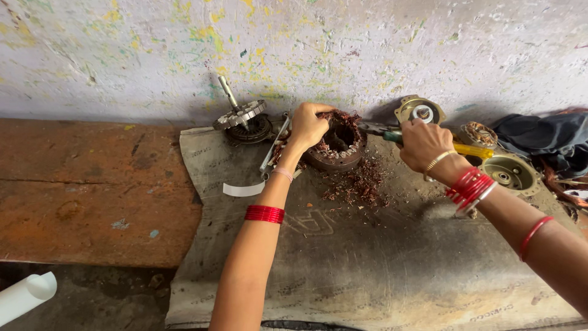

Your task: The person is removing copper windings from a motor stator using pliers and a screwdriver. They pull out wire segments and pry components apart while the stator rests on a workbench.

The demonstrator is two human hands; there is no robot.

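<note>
Now left hand (306,125) clamps motor core (337,146) on sack-covered surface (367,257); right hand (421,142) grips pliers (392,133) at its rim. Risk: pliers slip, wire ends stab my fingers, core skids.

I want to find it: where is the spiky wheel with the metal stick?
In the head view, the rotor leans against the wall, upper middle, left of the left hand and stator.

Both arms are bare, with no sleeves. The left hand (308,125) has red bangles and a thin pink band. The right hand (422,142) has many red bangles and a gold one.
</note>
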